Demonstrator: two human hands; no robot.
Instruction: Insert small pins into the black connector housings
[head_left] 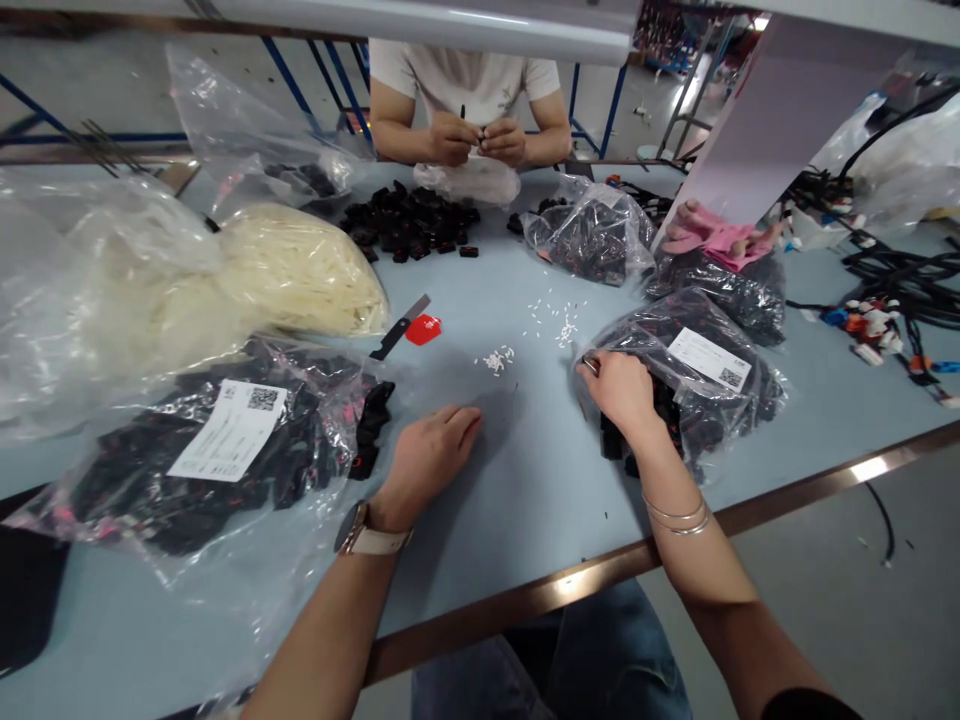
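Right hand point(621, 390) pinching mouth of labelled bag point(686, 385) near bench point(525, 480) front edge; left hand point(429, 460) loosely curled, holding nothing, resting on bench; I judge next: draw parts out

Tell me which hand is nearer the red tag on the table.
Left. The left hand rests on the table just below the red tag; the right hand is farther off to its right, at a bag.
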